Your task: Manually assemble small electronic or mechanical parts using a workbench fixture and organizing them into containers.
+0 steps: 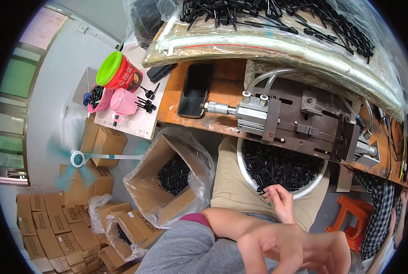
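Observation:
My right hand [280, 201] is over my lap, its fingertips pinched on a small black plastic part [261, 191]. Just beyond it, a round white-rimmed tub [241, 165] filled with black plastic pieces [277, 171] sits on my lap under the table edge. Close to the camera, my left hand [277, 244] is raised, its bent fingers apart and pointing toward the lower edge. Their tips are cut off, and nothing shows in them. This hand covers most of my right forearm. Above the tub, a metal clamping fixture with an air cylinder [252, 119] is mounted on the wooden table [172, 107].
A plastic-lined carton [142, 185] of black parts stands left of my leg. Behind the fixture lies a heap of black cable-tie-like pieces [277, 18]. A phone [195, 89], a red bucket [124, 75], a fan [77, 158], stacked cartons [53, 228] and an orange stool [347, 217] surround me.

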Tool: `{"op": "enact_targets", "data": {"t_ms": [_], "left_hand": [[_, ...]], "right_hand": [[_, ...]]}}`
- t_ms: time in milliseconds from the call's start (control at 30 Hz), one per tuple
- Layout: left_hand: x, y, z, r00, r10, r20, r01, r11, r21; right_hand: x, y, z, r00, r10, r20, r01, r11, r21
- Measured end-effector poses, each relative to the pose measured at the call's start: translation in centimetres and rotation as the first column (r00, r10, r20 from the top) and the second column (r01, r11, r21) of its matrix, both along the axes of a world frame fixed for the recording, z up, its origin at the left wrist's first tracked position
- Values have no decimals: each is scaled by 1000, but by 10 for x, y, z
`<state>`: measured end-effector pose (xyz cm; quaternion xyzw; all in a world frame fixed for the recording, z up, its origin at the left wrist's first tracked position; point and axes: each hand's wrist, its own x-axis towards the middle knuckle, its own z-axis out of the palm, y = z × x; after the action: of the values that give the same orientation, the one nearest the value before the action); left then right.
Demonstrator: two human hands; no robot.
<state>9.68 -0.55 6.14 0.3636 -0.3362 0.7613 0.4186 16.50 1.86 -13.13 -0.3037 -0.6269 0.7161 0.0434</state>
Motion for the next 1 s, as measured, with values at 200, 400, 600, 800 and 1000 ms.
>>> {"op": "enact_targets", "data": {"t_ms": [200, 400, 600, 800, 1000], "left_hand": [[-7, -11, 6, 975, 206, -77, -220, 904, -366], [-62, -18, -9, 949, 224, -221, -314, 737, -599], [-82, -24, -20, 905, 163, -394, -377, 738, -560], [-84, -31, -15, 751, 343, -564, -631, 625, -459], [-65, -35, -12, 645, 446, -621, -759, 283, -586]], "right_hand": [[-2, 5, 9, 1000, -24, 21, 24, 1000, -7], [-3, 6, 20, 998, 52, 42, -54, 998, 32], [-1, -2, 5, 1000, 13, 1, -13, 1000, 6], [-7, -3, 8, 997, 66, -29, -61, 989, 132], [-6, 0, 1, 991, 50, -121, -24, 977, 211]]}}
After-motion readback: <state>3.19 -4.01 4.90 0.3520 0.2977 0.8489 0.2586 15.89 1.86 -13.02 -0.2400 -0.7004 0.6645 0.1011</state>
